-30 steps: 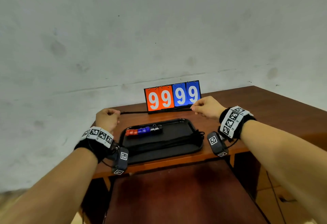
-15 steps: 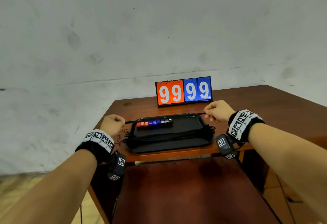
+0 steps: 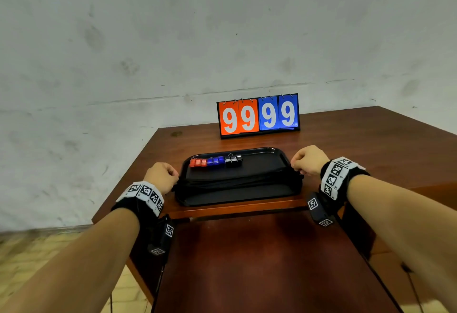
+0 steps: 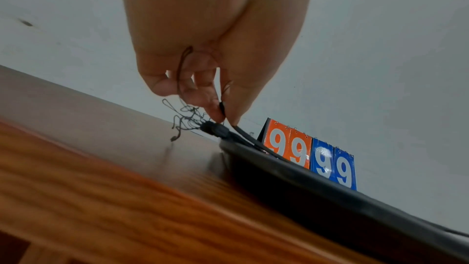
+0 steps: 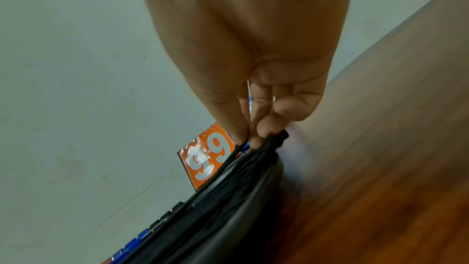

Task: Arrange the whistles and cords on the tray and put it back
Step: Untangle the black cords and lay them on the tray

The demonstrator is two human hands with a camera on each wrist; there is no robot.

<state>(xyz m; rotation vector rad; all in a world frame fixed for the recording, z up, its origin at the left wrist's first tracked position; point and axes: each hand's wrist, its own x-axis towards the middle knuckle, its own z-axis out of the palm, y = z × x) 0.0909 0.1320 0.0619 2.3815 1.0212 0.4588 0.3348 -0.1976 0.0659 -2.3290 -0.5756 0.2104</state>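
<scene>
A black tray (image 3: 262, 195) lies near the front edge of the wooden table. Along its far side sits a row of red, blue and black whistles (image 3: 215, 161). A bundle of black cords (image 3: 237, 181) stretches across the tray's middle. My left hand (image 3: 162, 176) pinches one cord at the tray's left rim, seen close in the left wrist view (image 4: 223, 111), beside the frayed cord ends (image 4: 187, 119). My right hand (image 3: 305, 161) pinches the same cord's other end at the right rim (image 5: 253, 140), low over the bundle (image 5: 228, 184).
A flip scoreboard (image 3: 258, 116) reading 99 99 stands behind the tray, near the grey wall. The table's left edge (image 3: 138, 164) runs close to my left hand. A lower wooden surface (image 3: 259, 263) lies in front of the tray.
Both hands have come toward me and down, carrying the taut cord from in front of the scoreboard, over the whistles, to the cord bundle on the tray.
</scene>
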